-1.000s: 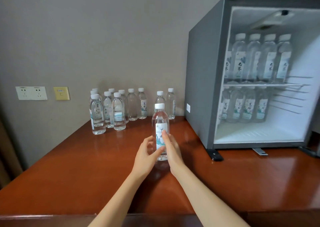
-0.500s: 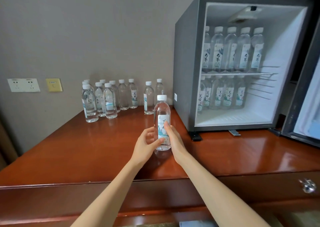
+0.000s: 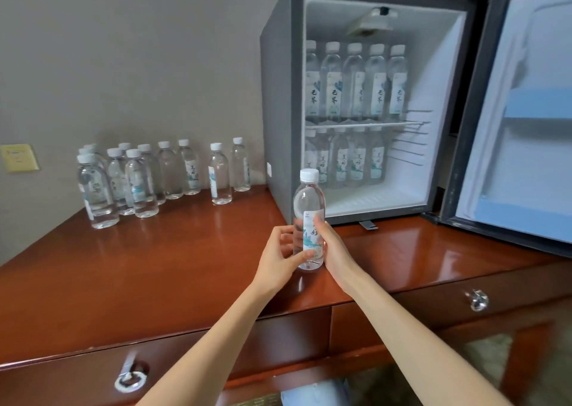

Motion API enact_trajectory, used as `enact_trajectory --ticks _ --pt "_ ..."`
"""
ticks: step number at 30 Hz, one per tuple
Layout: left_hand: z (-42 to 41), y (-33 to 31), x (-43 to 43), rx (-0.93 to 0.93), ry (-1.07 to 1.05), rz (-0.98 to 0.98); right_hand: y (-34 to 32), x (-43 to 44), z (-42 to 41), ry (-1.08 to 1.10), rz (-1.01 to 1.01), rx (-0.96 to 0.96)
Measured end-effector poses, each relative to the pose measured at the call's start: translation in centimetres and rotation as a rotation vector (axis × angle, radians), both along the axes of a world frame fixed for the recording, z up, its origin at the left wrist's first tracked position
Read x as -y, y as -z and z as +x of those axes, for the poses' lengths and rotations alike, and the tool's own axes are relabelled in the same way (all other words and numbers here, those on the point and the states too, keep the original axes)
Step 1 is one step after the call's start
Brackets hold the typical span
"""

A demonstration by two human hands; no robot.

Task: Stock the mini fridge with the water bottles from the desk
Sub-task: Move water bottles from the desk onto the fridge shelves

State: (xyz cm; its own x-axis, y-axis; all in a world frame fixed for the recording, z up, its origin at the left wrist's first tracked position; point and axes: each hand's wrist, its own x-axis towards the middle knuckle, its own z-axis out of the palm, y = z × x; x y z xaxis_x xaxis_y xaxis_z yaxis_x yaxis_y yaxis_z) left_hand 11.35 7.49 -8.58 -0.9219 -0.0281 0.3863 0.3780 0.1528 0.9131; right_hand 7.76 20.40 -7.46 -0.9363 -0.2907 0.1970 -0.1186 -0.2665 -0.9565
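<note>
Both forearms reach forward from the lower edge of the view and meet over the front part of the bench (image 3: 154,275). The left hand (image 3: 280,257) comes in from the left with its palm turned towards the right. The right hand (image 3: 332,247) comes in from the right with its palm turned towards the left. Between them stands an upright water bottle (image 3: 309,201) with a white cap.

Both hands grasp the water bottle at its labelled lower half. The left fingers (image 3: 283,232) curl round its left side, and the left thumb lies across the front near the base. The right thumb presses on the front of the label, and the other right fingers are hidden behind the bottle. The bottle's base is at the bench surface; I cannot tell whether it rests there or is just lifted.

The bottle is just in front of the lower left corner of the mini fridge (image 3: 280,96), whose door (image 3: 526,127) hangs wide open to the right. Inside, an upper row (image 3: 356,83) of bottles stands on the wire shelf (image 3: 365,124), and a lower row (image 3: 349,161) stands beneath it. The spare bottles (image 3: 123,179) stand in a cluster by the wall at the back left of the bench, well apart from the hands.
</note>
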Motion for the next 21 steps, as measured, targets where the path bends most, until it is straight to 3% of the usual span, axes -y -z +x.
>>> enact_trajectory --ticks 10,21 --pt "-3.1 0.7 -7.6 -0.029 0.075 -0.105 -0.7 -8.0 -1.0 0.171 0.031 0.023" --pt "-8.8 1.4 -12.6 -0.044 0.099 -0.195 -0.8 -10.4 -4.2 0.376 -0.083 0.023"
